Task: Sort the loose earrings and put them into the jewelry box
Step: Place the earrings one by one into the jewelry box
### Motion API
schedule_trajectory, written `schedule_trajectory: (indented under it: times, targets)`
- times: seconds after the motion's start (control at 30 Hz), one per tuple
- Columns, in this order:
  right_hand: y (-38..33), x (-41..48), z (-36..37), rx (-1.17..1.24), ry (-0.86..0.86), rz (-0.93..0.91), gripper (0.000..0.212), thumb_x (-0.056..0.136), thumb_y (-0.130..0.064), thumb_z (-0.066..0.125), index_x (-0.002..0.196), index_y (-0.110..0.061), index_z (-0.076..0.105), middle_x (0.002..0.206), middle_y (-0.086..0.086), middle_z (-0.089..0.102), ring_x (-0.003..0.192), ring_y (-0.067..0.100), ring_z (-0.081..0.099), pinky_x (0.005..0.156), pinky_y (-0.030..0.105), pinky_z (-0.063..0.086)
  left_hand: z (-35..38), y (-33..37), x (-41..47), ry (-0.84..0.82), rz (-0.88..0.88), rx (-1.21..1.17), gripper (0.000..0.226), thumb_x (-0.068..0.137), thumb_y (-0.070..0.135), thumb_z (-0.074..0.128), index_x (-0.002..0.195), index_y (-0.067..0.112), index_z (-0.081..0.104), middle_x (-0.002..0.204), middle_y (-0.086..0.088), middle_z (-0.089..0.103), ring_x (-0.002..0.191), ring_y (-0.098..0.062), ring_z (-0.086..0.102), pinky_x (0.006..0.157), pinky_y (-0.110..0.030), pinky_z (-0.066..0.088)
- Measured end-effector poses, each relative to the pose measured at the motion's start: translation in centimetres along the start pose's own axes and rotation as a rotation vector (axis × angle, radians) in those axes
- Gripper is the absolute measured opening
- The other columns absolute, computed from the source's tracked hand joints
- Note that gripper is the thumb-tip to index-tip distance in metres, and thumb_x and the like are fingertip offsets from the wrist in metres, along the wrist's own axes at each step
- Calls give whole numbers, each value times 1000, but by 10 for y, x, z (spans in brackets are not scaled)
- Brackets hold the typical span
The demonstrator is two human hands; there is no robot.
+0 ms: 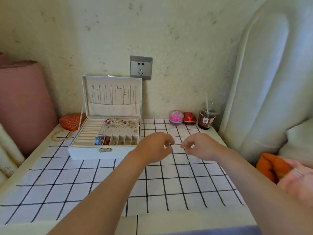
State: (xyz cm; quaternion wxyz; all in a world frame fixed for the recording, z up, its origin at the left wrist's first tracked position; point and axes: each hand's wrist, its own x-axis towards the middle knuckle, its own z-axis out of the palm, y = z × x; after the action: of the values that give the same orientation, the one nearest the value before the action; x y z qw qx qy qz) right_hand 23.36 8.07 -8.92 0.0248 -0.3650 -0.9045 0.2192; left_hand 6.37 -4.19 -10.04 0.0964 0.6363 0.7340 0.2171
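One head-worn wide-angle view looks forward and down, close over the table point(169, 221).

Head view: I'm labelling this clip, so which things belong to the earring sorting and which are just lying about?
Job: jewelry box, earrings in its tray, left hand, right hand.
Lying about: red heart box, gold bangles, pink round box, small red box, drink cup, wall socket, orange cloth.

- Anything between the fingertips of the right hand point(198, 146) was too small to tell.
- A pink thing point(299, 180) at the right edge was blurred and cut off.
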Motion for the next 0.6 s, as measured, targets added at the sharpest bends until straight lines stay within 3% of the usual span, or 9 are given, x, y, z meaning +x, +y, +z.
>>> schedule_trajectory:
  times: [0.2, 0.3, 0.47, 0.6]
  targets:
    - [30, -13, -7, -117, -68, 108, 30, 84, -19, 76, 112, -26, 74, 94, -12, 64, 96, 11, 62, 87, 26, 52, 39, 33, 12, -153, 18, 75, 32, 91, 39, 62, 123, 35, 63, 110, 14, 64, 103, -10, 57, 86, -31, 49]
    - [34, -10, -4, -158, -77, 153, 19, 83, -24, 78, 102, -26, 78, 98, -13, 70, 100, 13, 63, 90, 32, 54, 53, 41, 15, -155, 7, 61, 31, 93, 38, 60, 124, 36, 64, 113, 13, 65, 107, -11, 57, 89, -30, 48]
    - [31, -3, 6, -188, -59, 130, 11, 82, -25, 75, 91, -29, 80, 94, -14, 73, 93, 12, 64, 80, 29, 55, 61, 44, 20, -113, -12, 39, 17, 90, 30, 63, 101, 32, 76, 104, 14, 69, 99, -10, 62, 85, -27, 50]
    - [25, 3, 10, -219, -72, 107, 11, 80, -24, 72, 86, -29, 79, 90, -12, 73, 90, 14, 65, 76, 29, 56, 59, 38, 19, -116, -33, 70, 14, 90, 31, 64, 100, 32, 73, 100, 14, 70, 95, -9, 62, 80, -27, 50]
